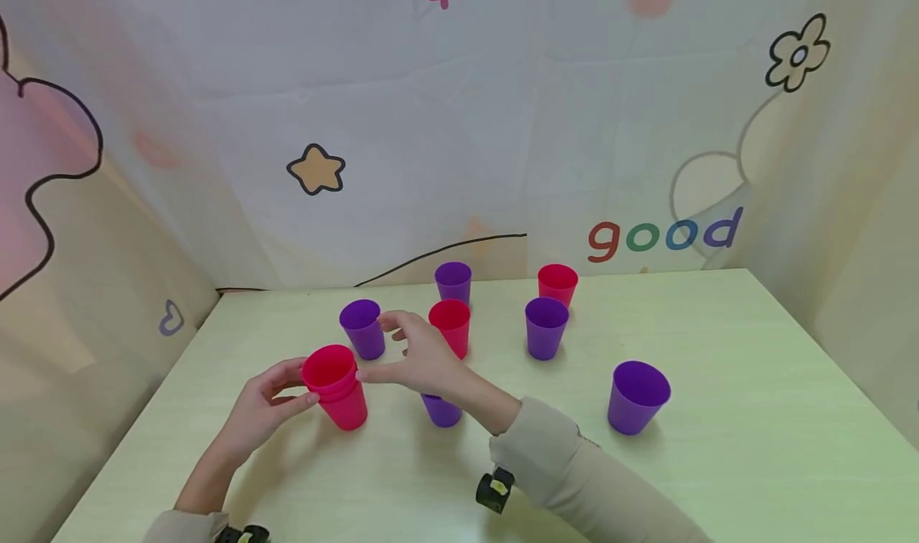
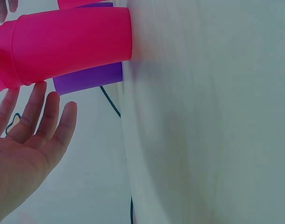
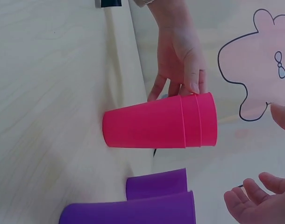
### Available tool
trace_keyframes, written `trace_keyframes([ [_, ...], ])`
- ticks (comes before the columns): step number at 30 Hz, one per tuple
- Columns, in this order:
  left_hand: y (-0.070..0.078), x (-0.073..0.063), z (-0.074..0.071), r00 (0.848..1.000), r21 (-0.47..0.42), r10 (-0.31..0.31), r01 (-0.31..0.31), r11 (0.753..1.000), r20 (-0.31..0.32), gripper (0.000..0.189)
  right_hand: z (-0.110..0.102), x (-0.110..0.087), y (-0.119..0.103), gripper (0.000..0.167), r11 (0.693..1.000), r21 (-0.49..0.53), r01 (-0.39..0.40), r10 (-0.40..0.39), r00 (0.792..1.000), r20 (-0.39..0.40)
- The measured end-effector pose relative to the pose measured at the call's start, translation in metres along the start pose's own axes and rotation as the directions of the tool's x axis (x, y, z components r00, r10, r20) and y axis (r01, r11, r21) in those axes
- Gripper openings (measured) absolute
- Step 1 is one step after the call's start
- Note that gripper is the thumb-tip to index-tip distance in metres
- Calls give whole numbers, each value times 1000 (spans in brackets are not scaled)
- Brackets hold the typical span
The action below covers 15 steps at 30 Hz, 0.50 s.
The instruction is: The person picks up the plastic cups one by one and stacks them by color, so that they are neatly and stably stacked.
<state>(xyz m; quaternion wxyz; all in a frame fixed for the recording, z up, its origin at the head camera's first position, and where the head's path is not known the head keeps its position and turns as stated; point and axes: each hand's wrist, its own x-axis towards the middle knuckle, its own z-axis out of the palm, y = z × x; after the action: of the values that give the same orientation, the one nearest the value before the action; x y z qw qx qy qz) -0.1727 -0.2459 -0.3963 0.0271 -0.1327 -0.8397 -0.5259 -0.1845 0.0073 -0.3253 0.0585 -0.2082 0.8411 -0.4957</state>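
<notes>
A stack of nested pinkish-red cups (image 1: pixel 346 412) stands upright on the table at the front left. My left hand (image 1: pixel 260 407) holds it near the rims from the left, thumb at the front and fingers behind. In the left wrist view, several fingertips touch the side of the stack. My right hand (image 1: pixel 424 358) is just right of the stack, thumb and fingers spread apart with nothing between them. Its thumb tip comes close to the top rim in the head view. Under the right wrist, a purple cup (image 1: pixel 442 412) is partly hidden; behind the hand is a red cup (image 1: pixel 451 320).
Purple cups stand at the left (image 1: pixel 364 332), back (image 1: pixel 454 281), centre right (image 1: pixel 546 329) and front right (image 1: pixel 637 399). Another red cup (image 1: pixel 558 281) is at the back right, partly behind a purple one. A printed curtain (image 1: pixel 459 112) hangs behind the table (image 1: pixel 747 415).
</notes>
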Motion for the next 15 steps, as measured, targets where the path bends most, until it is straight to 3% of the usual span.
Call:
trace_keyframes([
  [7, 0, -1, 0, 1000, 5, -18, 19, 1000, -4, 46, -14, -7, 10, 67, 998, 56, 30, -28, 999, -28],
  [15, 1, 0, 0, 1000, 2, -20, 20, 1000, -2, 47, -26, -10, 25, 63, 997, 18, 73, -70, 992, -103],
])
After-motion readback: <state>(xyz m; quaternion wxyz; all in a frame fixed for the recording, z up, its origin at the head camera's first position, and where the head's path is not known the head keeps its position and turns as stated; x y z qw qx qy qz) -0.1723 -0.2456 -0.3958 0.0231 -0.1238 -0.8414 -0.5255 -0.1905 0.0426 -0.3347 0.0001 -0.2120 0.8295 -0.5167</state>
